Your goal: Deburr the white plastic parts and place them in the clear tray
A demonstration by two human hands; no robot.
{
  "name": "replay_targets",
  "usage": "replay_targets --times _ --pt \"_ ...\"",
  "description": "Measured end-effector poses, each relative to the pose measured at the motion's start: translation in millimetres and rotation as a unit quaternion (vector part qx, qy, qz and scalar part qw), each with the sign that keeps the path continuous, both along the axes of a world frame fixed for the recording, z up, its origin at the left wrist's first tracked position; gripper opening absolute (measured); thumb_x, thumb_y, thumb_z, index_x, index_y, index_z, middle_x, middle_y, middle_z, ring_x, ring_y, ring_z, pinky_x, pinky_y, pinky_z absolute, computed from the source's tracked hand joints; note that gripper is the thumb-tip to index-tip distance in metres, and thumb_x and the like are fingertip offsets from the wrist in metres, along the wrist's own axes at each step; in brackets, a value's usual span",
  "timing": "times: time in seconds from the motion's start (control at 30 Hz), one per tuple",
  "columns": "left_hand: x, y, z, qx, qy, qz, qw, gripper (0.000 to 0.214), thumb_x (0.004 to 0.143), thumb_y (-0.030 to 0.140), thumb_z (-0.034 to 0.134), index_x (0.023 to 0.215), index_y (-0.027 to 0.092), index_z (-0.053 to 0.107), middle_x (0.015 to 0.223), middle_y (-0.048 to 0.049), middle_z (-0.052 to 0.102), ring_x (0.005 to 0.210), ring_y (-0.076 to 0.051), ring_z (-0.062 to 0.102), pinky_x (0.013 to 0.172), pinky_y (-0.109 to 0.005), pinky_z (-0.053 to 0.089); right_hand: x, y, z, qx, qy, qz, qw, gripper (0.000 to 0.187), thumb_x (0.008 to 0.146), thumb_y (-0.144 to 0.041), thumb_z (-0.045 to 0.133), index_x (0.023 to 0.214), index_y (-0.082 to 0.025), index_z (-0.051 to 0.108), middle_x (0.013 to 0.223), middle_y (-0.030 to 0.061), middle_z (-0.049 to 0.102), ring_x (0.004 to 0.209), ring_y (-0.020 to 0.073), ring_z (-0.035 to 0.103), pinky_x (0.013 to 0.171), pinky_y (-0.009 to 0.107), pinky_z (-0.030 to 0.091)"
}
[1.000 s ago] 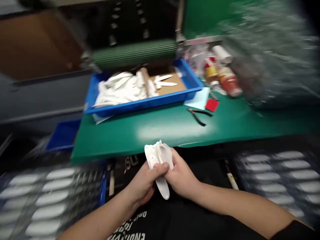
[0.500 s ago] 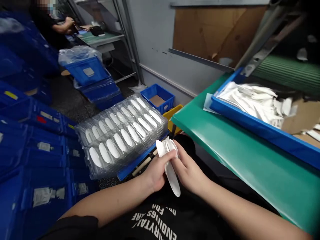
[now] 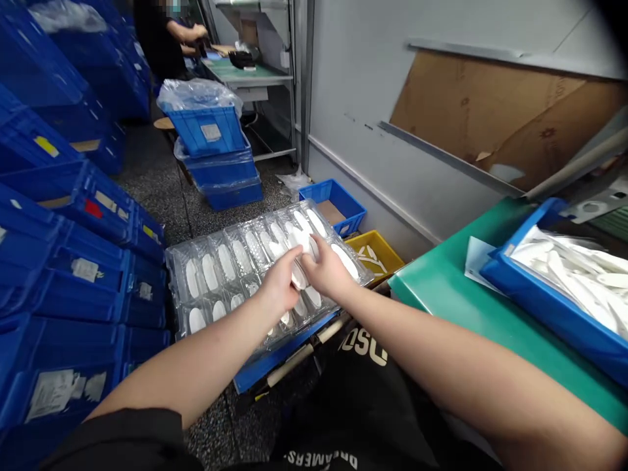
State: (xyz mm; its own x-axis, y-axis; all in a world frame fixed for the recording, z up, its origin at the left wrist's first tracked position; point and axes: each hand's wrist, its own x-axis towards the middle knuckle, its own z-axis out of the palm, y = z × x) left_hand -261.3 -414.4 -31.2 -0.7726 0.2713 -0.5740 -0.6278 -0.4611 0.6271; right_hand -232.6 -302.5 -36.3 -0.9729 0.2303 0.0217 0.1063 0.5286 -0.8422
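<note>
Over the near right part of a clear plastic tray (image 3: 173,261), both hands are closed around a few long white oval pieces (image 3: 298,277). My left hand (image 3: 282,282) grips them from the left, its thumb on top. From the right, my right hand (image 3: 328,268) holds the same pieces, thumb against them. How many pieces are in the grip I cannot tell, as the fingers cover them. Rows of similar white ovals (image 3: 210,273) lie in the tray's pockets, and my forearms hide part of the front row.
A blue bin (image 3: 510,268) heaped with white pieces stands on the green table (image 3: 441,294) at right. Beyond the tray are a blue crate (image 3: 354,221) and a yellow bin (image 3: 392,256). Stacked blue crates (image 3: 69,261) line the left. A person (image 3: 159,39) works at the back.
Both hands have moved forward with the white pieces, from near my body to over the tray. My view has turned, so the blue bin appears further right.
</note>
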Motion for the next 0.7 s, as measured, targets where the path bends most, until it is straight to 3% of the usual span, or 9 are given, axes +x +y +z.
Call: replay_targets --times 0.17,0.3,0.4,0.53,0.7 --pt "-59 -14 -13.8 -0.029 0.012 0.012 0.999 0.015 0.085 0.021 0.075 0.098 0.014 0.074 0.082 -0.0076 0.075 0.069 -0.022 0.072 0.066 -0.032 0.062 -62 3 -2.9 0.011 -0.004 0.039 0.999 0.062 0.094 -0.029 0.056 0.154 -0.014 0.048 0.132 0.0149 0.07 0.119 0.0319 0.067 0.109 0.046 0.051" --pt "-85 -29 -19.5 -0.081 0.046 0.043 0.995 0.012 0.081 0.017 0.077 0.091 0.015 0.071 0.073 -0.0052 0.069 0.062 -0.02 0.068 0.065 -0.033 0.062 -90 15 -9.0 0.005 -0.008 0.04 0.999 0.058 0.099 -0.029 0.048 0.156 -0.015 0.043 0.133 0.0119 0.069 0.112 0.0251 0.07 0.104 0.04 0.054" --pt "-102 -40 -20.4 -0.131 0.078 0.064 0.986 0.019 0.076 0.011 0.08 0.091 0.017 0.069 0.07 -0.0025 0.065 0.061 -0.018 0.065 0.064 -0.031 0.061 -108 26 -17.3 0.024 -0.025 0.03 0.999 0.056 0.101 -0.028 0.049 0.155 -0.014 0.043 0.133 0.0138 0.069 0.113 0.0264 0.07 0.105 0.041 0.052" --pt "-119 -51 -24.0 -0.176 0.071 0.018 0.982 0.019 0.08 0.009 0.081 0.093 0.014 0.069 0.075 -0.0032 0.067 0.064 -0.017 0.065 0.066 -0.031 0.06 -133 32 -26.9 0.067 -0.076 0.028 0.994 0.043 0.098 -0.027 0.059 0.137 -0.011 0.06 0.126 0.0182 0.071 0.12 0.0326 0.066 0.108 0.044 0.048" --pt "-130 -62 -29.1 -0.19 0.046 -0.034 0.98 0.01 0.095 0.022 0.073 0.096 0.013 0.069 0.09 -0.0034 0.069 0.077 -0.016 0.067 0.074 -0.032 0.061 -146 31 -27.1 0.09 -0.135 0.035 0.986 0.035 0.098 -0.04 0.063 0.117 -0.011 0.067 0.113 0.02 0.073 0.106 0.0341 0.069 0.097 0.044 0.052"
